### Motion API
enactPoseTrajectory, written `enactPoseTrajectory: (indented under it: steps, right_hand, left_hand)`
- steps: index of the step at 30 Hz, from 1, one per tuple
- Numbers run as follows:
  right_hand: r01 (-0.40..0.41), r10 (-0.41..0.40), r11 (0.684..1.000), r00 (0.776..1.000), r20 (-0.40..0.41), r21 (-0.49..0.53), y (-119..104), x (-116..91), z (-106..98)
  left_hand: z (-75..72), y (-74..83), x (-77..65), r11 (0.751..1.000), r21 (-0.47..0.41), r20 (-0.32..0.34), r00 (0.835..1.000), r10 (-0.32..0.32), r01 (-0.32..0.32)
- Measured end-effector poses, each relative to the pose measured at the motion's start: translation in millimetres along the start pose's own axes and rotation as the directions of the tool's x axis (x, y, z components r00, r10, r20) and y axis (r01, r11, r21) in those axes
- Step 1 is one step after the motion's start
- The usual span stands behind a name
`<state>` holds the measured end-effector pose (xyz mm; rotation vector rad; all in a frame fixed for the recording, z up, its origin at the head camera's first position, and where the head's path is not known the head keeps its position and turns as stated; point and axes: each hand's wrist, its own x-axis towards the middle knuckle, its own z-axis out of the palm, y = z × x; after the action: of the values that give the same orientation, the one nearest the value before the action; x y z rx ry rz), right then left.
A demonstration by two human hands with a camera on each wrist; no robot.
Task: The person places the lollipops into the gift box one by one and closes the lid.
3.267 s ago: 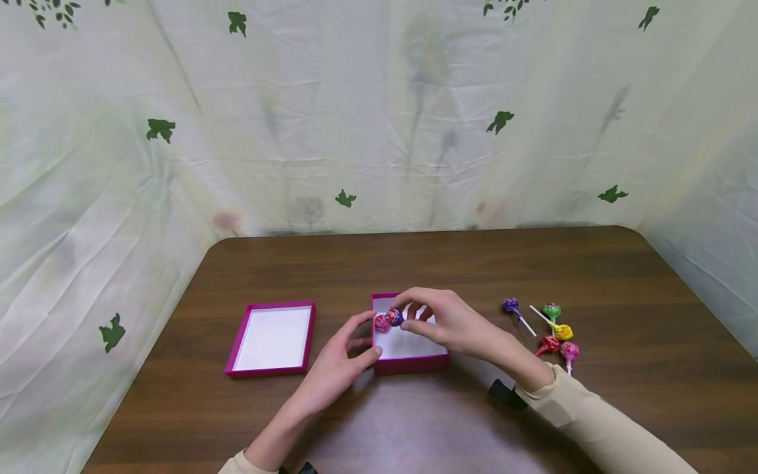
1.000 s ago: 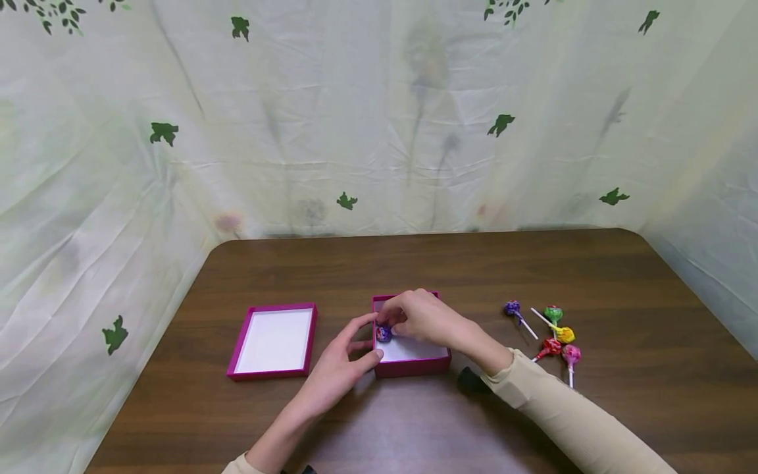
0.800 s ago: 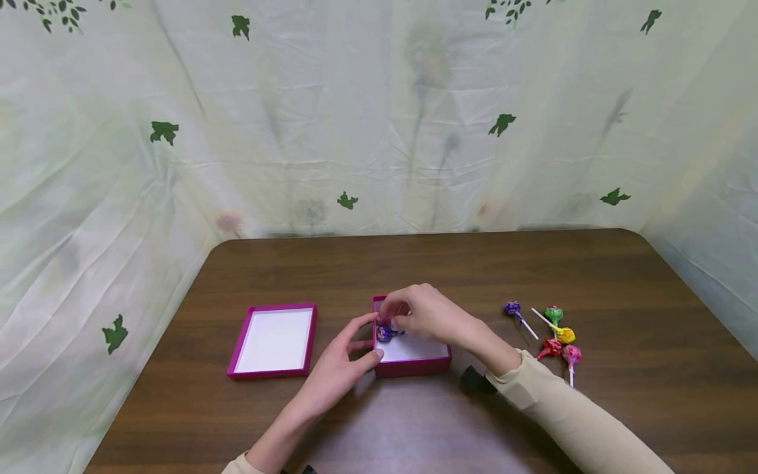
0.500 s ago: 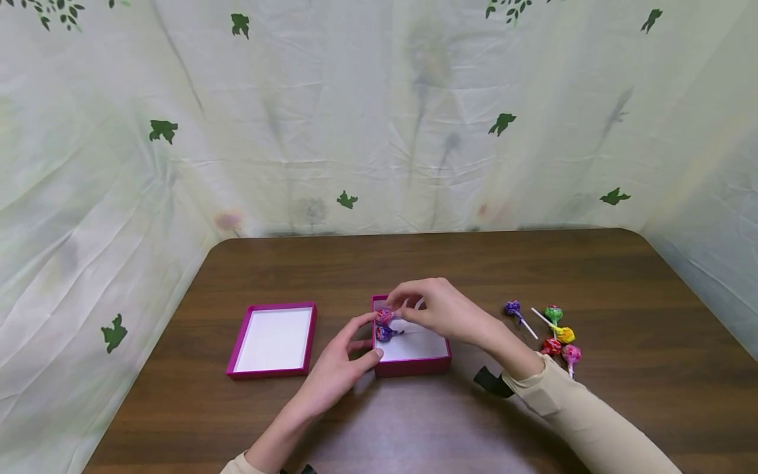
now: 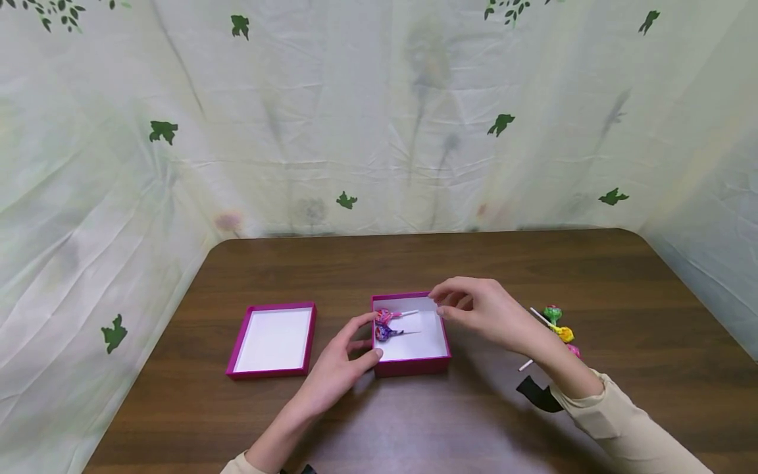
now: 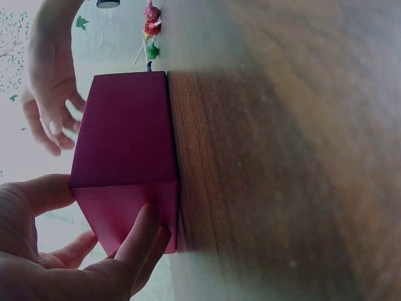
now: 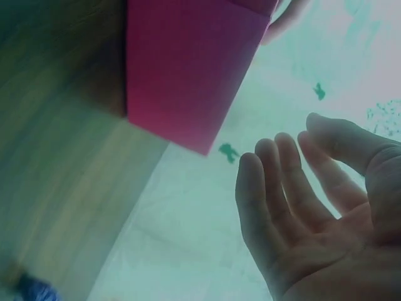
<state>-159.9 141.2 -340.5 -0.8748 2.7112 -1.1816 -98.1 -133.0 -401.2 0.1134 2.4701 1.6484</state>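
An open magenta box point(image 5: 411, 365) with a white inside stands mid-table. Two wrapped lollipops lie in it side by side, a pink-red one point(image 5: 385, 316) and a purple one point(image 5: 386, 332), their sticks pointing right. My left hand point(image 5: 337, 365) holds the box's left side, fingers and thumb against its walls, as the left wrist view point(image 6: 81, 257) also shows. Over the right rim hovers my right hand point(image 5: 482, 313), fingers loosely bent and nothing in them; the palm faces the camera in the right wrist view.
Left of the box lies its magenta lid point(image 5: 271, 339), white inside up. Right of it are more lollipops, green point(image 5: 553, 314), yellow point(image 5: 565, 334) and pink point(image 5: 573, 349), partly behind my right forearm. A red lollipop point(image 6: 152, 27) shows in the left wrist view. A patterned curtain point(image 5: 379, 131) hangs behind.
My right hand has let go of the pink-red lollipop, which now lies beside the purple one, and has moved right to the box's rim. The left hand stays where it was.
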Motion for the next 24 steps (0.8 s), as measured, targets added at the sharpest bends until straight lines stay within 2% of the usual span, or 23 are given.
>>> enactPoseTrajectory:
  steps: [7, 13, 24]
  right_hand:
    - [-0.04, 0.039, 0.999, 0.998, -0.057, -0.026, 13, -21, -14]
    - [-0.074, 0.062, 0.99, 0.993, -0.097, -0.117, 23, -37, -24]
    - [-0.222, 0.194, 0.958, 0.968, -0.16, -0.181, 57, -54, -36]
  left_hand:
    - [0.0, -0.4, 0.0, 1.0, 0.002, 0.001, 1.0, 0.007, -0.007]
    - [-0.1, -1.3, -0.3, 1.0, -0.006, -0.003, 1.0, -0.003, 0.003]
    - [0.2, -0.1, -0.2, 1.0, -0.002, -0.005, 1.0, 0.0, 0.0]
